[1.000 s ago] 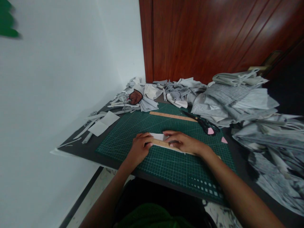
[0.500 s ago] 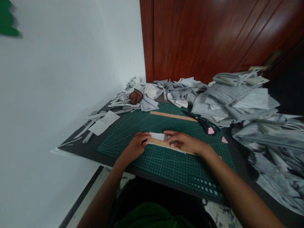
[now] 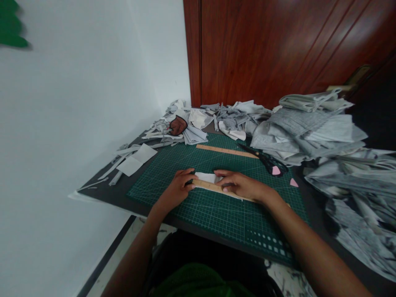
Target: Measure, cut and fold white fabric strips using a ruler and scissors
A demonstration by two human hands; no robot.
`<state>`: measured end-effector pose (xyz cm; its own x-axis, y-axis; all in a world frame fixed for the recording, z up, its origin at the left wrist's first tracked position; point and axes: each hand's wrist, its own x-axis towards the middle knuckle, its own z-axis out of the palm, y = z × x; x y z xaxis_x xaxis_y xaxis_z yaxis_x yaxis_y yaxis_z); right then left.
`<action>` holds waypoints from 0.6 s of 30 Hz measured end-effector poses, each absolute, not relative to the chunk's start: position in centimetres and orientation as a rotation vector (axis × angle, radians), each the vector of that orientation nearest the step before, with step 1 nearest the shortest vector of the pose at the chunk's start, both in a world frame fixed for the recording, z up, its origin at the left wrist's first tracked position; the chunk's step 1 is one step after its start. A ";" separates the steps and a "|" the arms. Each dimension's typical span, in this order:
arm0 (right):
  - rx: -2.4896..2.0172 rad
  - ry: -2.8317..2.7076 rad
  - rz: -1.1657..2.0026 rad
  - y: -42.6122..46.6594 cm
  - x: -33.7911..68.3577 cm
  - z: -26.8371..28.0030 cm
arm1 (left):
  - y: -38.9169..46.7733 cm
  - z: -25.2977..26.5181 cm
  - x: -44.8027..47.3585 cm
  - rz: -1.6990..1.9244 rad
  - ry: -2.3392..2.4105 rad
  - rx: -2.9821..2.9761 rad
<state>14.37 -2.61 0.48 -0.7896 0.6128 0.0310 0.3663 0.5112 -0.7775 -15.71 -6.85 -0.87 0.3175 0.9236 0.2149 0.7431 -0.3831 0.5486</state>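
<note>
In the head view, a light wooden ruler (image 3: 210, 186) lies over a small piece of white cloth (image 3: 204, 177) on the green cutting mat (image 3: 201, 218). White cloth shows along both long sides of the ruler. My left hand (image 3: 178, 187) is closed at the ruler's left end, thumb on the near side and fingers on the far side. Over the cloth's right part, my right hand (image 3: 239, 185) grips the ruler, its fingers on the cloth beyond and its thumb at the ruler's near edge. The right hand and wrist hide part of the ruler.
A second wooden ruler (image 3: 227, 151) lies farther back, near black scissors (image 3: 262, 159) and pink pieces (image 3: 293, 182). Grey fabric (image 3: 303, 128) is piled at the right, with scraps (image 3: 238, 117) along the back. A white folded piece (image 3: 136, 160) lies left, near the wall (image 3: 93, 82).
The fingers of my left hand have lifted and spread slightly at the ruler's end. My right hand, the ruler and the cloth keep almost the same place; the view has shifted a little.
</note>
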 end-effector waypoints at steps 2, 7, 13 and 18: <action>-0.840 -2.475 1.126 -2.8 14.2 0.8 | -7.2 -1.0 -15.4 0.711 1.534 2.284; -0.825 -2.529 1.007 -3.4 13.8 1.8 | -9.1 -0.9 -13.0 0.789 1.655 2.583; -0.812 -2.565 0.882 -3.6 13.5 1.4 | -11.3 -0.7 -9.3 0.672 1.274 2.765; -1.014 -2.508 0.722 -3.6 13.6 0.8 | -11.9 -0.5 -8.1 0.621 1.286 2.623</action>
